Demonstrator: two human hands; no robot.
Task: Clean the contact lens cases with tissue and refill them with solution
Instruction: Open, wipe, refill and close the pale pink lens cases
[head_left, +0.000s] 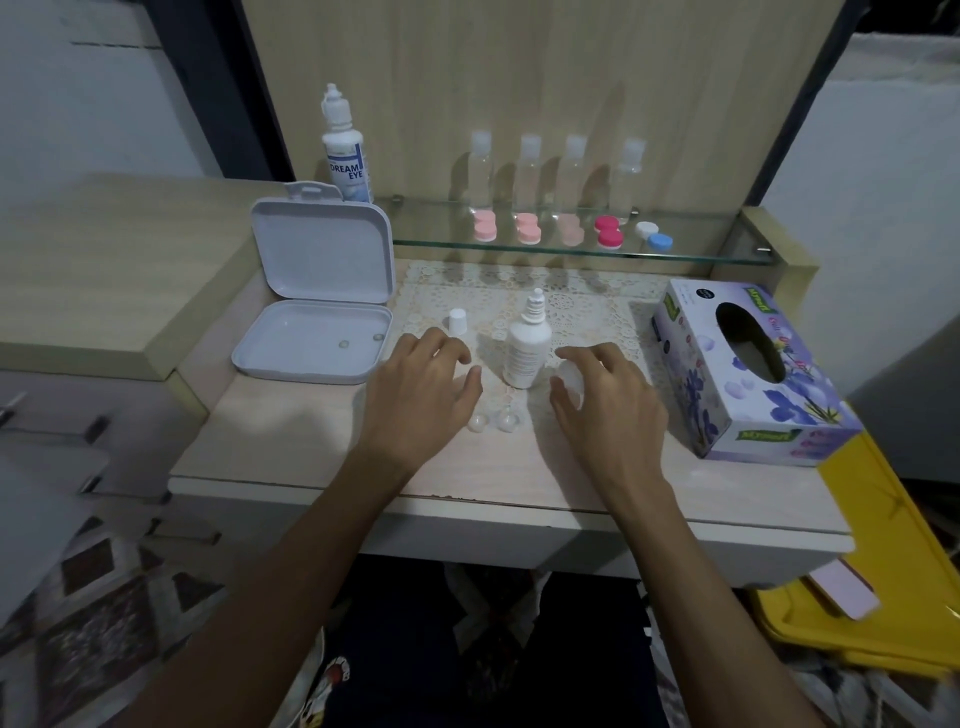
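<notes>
Two hands rest low over our table (322, 457): our left hand (423, 384) has its fingers spread and relaxed, holding nothing, while our right hand (605, 397) curls its fingers round a wad of tissue (571, 379). Between them stands the uncapped solution bottle (525, 345), its white cap (457, 321) just beyond our left fingers, and the clear lens case (491, 418) lies open near the front edge between our wrists. Further out we see an open white box (317, 306) to the left, the tissue box (748, 369) to the right, and coloured lens cases (571, 231) on the glass shelf (701, 249).
</notes>
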